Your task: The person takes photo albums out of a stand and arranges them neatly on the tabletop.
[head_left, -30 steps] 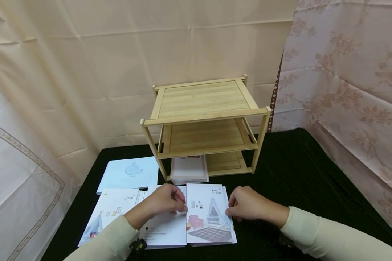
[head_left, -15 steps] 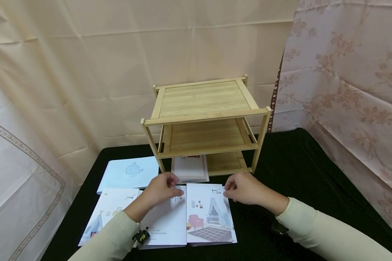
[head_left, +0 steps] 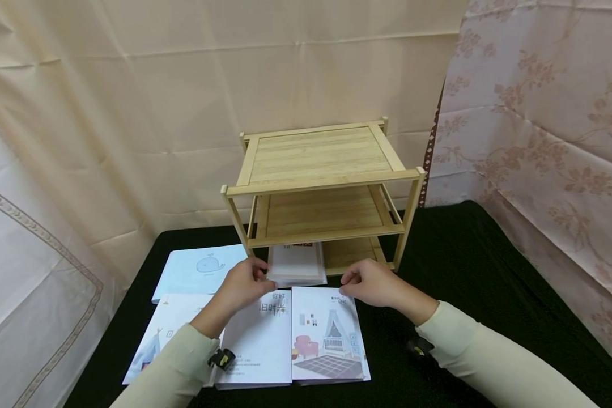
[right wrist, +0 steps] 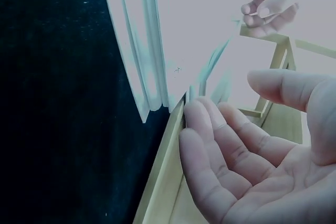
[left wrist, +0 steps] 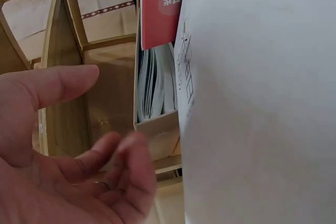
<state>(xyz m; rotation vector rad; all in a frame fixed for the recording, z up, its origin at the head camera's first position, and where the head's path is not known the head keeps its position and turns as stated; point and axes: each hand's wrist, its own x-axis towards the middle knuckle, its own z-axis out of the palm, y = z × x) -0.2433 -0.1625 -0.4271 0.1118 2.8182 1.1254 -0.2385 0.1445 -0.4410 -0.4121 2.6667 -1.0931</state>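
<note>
My left hand (head_left: 242,286) hovers over the top edge of a white booklet (head_left: 260,345), fingers loosely bent and holding nothing. My right hand (head_left: 377,286) is near the top right corner of another booklet with a pink armchair picture (head_left: 306,345), thumb and fingers apart in the right wrist view. Between the hands, a white stack (head_left: 296,266) sits at the left of the bottom level of the wooden shelf (head_left: 326,232). Up close in the left wrist view, it shows as a box (left wrist: 160,129) of upright pages, with a red booklet (left wrist: 163,9) over it.
A pale blue notebook with a whale drawing (head_left: 204,272) lies left of the shelf. In front of it is a booklet with a tent picture (head_left: 158,340), partly under my left forearm. Dark cloth (head_left: 464,272) covers the table. Curtains hang behind and at both sides.
Both hands have moved away from me, from the sides of the armchair booklet up to the booklets' top edges. The booklets and shelf have stayed in place.
</note>
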